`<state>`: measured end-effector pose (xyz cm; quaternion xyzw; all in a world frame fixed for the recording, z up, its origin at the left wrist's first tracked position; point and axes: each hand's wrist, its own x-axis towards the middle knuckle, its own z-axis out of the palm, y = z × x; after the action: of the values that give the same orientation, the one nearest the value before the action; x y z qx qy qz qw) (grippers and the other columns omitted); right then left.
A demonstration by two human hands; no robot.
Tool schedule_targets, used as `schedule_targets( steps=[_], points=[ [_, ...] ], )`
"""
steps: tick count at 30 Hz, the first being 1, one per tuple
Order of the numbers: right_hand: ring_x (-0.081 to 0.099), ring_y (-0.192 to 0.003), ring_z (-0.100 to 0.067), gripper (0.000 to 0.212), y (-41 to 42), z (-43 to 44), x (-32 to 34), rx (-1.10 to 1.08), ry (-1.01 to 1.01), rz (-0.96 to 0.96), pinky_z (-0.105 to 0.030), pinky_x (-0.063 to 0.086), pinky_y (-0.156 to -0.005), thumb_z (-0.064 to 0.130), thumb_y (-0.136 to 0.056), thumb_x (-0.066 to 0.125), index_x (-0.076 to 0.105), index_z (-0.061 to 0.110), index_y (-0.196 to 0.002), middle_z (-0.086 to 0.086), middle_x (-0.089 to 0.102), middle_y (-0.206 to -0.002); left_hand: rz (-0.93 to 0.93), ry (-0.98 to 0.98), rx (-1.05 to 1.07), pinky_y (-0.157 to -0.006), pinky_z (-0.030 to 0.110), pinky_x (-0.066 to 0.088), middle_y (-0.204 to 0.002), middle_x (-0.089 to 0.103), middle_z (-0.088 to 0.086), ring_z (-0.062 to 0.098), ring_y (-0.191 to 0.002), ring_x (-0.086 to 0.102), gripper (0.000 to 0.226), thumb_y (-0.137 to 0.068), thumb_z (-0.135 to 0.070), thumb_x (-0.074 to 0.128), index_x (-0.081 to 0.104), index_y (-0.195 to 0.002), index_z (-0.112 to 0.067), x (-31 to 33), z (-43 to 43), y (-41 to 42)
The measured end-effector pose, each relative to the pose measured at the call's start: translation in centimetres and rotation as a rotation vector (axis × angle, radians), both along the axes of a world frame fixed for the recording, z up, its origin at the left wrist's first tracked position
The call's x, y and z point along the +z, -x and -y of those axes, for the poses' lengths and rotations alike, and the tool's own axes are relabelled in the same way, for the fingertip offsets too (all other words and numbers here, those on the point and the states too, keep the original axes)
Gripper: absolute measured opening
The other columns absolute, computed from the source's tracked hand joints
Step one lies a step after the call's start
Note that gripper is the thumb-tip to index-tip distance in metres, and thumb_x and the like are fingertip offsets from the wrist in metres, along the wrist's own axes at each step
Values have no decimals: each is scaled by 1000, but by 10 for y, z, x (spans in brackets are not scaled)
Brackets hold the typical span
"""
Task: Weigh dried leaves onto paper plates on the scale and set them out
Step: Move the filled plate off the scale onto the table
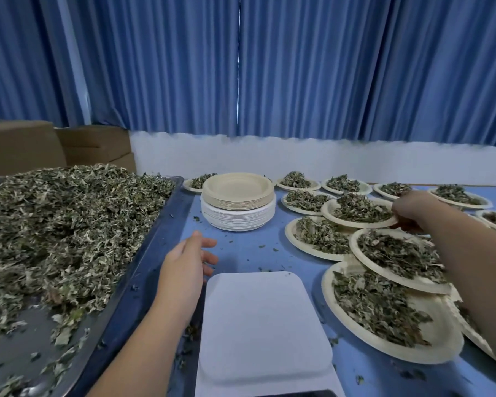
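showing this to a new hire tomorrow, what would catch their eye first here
The huge heap of dried leaves filling the metal tray on the left stands out first. On the right, leaf-filled paper plates crowd the blue table, the right hand gripping one by its rim. Between them sit a stack of empty plates and the bare white scale.

Only body in shot: two forearms (pixel 143 339) with left hand (pixel 184 265) and right hand (pixel 408 210), all bare from the fingers (pixel 208 242) back to the frame edge.
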<state>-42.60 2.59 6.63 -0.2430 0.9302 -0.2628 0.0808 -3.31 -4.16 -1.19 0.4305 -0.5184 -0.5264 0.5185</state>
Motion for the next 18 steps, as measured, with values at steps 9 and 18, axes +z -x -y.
schedule_targets(
  steps=[9, 18],
  points=[
    [55, -70, -31, 25, -7, -11, 17, -27, 6, 62, -33, 43, -62, 13, -98, 41, 47, -5, -80, -25, 67, -82, 22, -3, -9, -57, 29, 42, -72, 65, 5, 15, -56, 52, 39, -101, -38, 41, 70, -89, -14, -1, 0, -2],
    [54, -56, -24, 27, -69, 9, 39, 225, 147, -54, -34, 48, -57, 12, -91, 50, 64, -4, -74, -18, 64, -72, 19, -29, 2, -57, 31, 43, -71, 65, 4, 16, -57, 53, 37, -101, -37, 41, 68, -86, -17, 1, -1, -1]
  ],
)
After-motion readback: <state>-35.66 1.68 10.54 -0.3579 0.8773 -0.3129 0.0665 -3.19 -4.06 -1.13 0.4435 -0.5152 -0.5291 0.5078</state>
